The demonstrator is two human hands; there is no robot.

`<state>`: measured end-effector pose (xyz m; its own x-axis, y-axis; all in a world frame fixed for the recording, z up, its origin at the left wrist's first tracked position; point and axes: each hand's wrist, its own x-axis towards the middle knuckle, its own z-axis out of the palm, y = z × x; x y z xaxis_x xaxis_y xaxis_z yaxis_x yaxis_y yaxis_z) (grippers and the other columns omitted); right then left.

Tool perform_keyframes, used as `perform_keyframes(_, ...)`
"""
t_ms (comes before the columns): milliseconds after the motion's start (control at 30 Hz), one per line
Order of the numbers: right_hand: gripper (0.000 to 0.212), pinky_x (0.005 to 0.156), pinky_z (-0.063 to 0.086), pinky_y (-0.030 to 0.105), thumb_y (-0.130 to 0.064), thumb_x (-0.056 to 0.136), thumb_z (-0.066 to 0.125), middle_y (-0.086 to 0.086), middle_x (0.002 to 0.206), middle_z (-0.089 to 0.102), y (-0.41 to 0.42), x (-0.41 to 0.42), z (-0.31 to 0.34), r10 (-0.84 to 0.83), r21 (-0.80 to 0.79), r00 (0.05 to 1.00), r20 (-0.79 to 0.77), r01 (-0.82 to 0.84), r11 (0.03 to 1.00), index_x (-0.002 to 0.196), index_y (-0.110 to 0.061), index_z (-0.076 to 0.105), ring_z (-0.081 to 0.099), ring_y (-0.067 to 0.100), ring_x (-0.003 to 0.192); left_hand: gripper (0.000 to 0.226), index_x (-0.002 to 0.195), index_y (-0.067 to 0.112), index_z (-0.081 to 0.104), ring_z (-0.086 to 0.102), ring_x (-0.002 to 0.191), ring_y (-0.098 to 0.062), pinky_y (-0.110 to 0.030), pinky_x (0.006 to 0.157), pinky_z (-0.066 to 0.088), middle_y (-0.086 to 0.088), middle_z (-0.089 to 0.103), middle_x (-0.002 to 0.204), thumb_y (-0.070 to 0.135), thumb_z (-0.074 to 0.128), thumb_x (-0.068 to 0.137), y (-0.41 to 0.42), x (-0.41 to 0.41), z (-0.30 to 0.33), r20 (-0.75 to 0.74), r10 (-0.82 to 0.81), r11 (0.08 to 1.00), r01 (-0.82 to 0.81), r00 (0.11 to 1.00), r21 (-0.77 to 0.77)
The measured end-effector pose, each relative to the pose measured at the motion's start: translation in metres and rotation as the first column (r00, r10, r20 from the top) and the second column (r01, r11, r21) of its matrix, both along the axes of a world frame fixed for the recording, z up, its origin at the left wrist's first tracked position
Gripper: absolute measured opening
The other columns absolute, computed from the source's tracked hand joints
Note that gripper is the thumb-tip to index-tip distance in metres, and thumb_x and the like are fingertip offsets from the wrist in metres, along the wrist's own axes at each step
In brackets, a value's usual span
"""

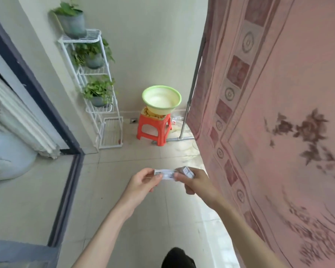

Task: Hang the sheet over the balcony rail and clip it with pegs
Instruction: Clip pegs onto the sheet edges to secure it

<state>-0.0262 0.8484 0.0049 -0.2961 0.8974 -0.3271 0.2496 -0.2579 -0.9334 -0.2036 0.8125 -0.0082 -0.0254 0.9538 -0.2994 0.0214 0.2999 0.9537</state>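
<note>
At lower centre, white pegs [168, 174] are pinched by left hand [143, 181] and right hand [196, 182]; the hung sheet [278, 113], right, probably awaits clipping next.

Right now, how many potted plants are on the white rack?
3. One pot sits on the top shelf of the rack, one on the second shelf, one on the third. The bottom basket shows none.
</note>
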Motion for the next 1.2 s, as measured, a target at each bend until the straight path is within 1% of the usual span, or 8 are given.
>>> perform_keyframes(167, 0.011, 0.045, 0.024, 0.022, -0.02, 0.087, 0.062, -0.007, 0.06, 0.051, 0.128, -0.031, -0.008, -0.067, 0.02, 0.998, -0.013, 0.067, 0.998, 0.09, -0.01, 0.068, 0.031, 0.01, 0.044, 0.007, 0.091, 0.015, 0.063, 0.056, 0.071, -0.01, -0.022, 0.065, 0.043, -0.001, 0.062, 0.078, 0.018, 0.057, 0.088, 0.14, -0.033, -0.005, -0.072, -0.075, 0.996, 0.078, 0.995, 0.044)
perform_keyframes(367, 0.008, 0.045, 0.024, 0.018, -0.017, 0.085, 0.065, -0.013, 0.046, 0.034, 0.29, -0.053, -0.008, -0.04, -0.032, 0.998, -0.051, 0.038, 0.999, 0.086, -0.009, 0.067, 0.028, 0.012, 0.048, 0.009, 0.085, 0.018, 0.065, 0.052, 0.065, -0.008, -0.013, 0.058, 0.041, 0.001, 0.059, 0.071, 0.014, 0.058, 0.088, 0.311, -0.061, -0.004, -0.138, -0.093, 0.994, 0.099, 0.986, 0.041)
perform_keyframes(500, 0.005, 0.046, 0.023, 0.019, -0.015, 0.087, 0.063, -0.014, 0.043, 0.041, 0.384, -0.076, 0.002, -0.018, -0.065, 0.996, -0.092, 0.012, 0.998, 0.084, -0.011, 0.063, 0.026, 0.011, 0.047, 0.01, 0.089, 0.016, 0.065, 0.058, 0.06, 0.005, -0.008, 0.055, 0.043, 0.005, 0.063, 0.075, 0.009, 0.056, 0.088, 0.408, -0.083, 0.017, -0.139, -0.12, 0.988, 0.132, 0.983, 0.082)
perform_keyframes(633, 0.012, 0.043, 0.024, 0.019, -0.017, 0.085, 0.066, -0.008, 0.048, 0.034, 0.472, -0.097, 0.004, -0.046, -0.038, 0.997, -0.07, 0.043, 0.998, 0.084, -0.007, 0.059, 0.028, 0.009, 0.044, 0.01, 0.087, 0.02, 0.066, 0.059, 0.064, 0.0, -0.011, 0.06, 0.047, 0.006, 0.065, 0.076, 0.014, 0.059, 0.087, 0.496, -0.105, 0.021, -0.122, -0.101, 0.989, 0.112, 0.987, 0.093)
perform_keyframes(800, 0.009, 0.041, 0.027, 0.018, -0.015, 0.086, 0.064, -0.009, 0.044, 0.035, 0.566, -0.108, -0.015, -0.22, -0.029, 0.971, -0.095, 0.218, 0.975, 0.086, -0.007, 0.062, 0.031, 0.008, 0.041, 0.01, 0.082, 0.026, 0.066, 0.061, 0.071, -0.006, -0.016, 0.063, 0.049, 0.002, 0.068, 0.078, 0.018, 0.062, 0.086, 0.609, -0.12, 0.001, -0.117, -0.235, 0.969, 0.242, 0.965, 0.047)
perform_keyframes(933, 0.009, 0.039, 0.028, 0.017, -0.006, 0.085, 0.063, -0.008, 0.041, 0.039, 0.633, -0.119, -0.023, -0.48, -0.101, 0.855, -0.195, 0.47, 0.877, 0.093, -0.002, 0.066, 0.034, 0.006, 0.037, 0.01, 0.081, 0.028, 0.066, 0.059, 0.071, -0.012, -0.024, 0.067, 0.046, 0.004, 0.066, 0.076, 0.019, 0.063, 0.085, 0.708, -0.125, -0.008, -0.164, -0.398, 0.913, 0.407, 0.903, 0.025)
perform_keyframes(1067, 0.018, 0.04, 0.034, 0.016, -0.002, 0.084, 0.061, 0.001, 0.052, 0.045, 0.681, -0.125, -0.003, -0.702, -0.175, 0.626, -0.339, 0.692, 0.701, 0.074, -0.012, 0.073, 0.042, 0.007, 0.041, 0.007, 0.08, 0.025, 0.066, 0.056, 0.062, 0.001, -0.014, 0.06, 0.043, 0.01, 0.063, 0.07, 0.02, 0.064, 0.084, 0.784, -0.11, 0.004, -0.175, -0.534, 0.83, 0.553, 0.827, 0.078)
perform_keyframes(1200, 0.014, 0.038, 0.036, 0.014, -0.009, 0.087, 0.061, 0.004, 0.056, 0.045, 0.707, -0.106, 0.011, -0.826, -0.174, 0.459, -0.326, 0.83, 0.53, 0.094, 0.001, 0.066, 0.044, 0.006, 0.041, 0.006, 0.081, 0.024, 0.066, 0.054, 0.063, 0.0, -0.011, 0.06, 0.041, 0.007, 0.063, 0.072, 0.019, 0.064, 0.084, 0.831, -0.078, 0.018, -0.122, -0.682, 0.714, 0.692, 0.721, 0.107)
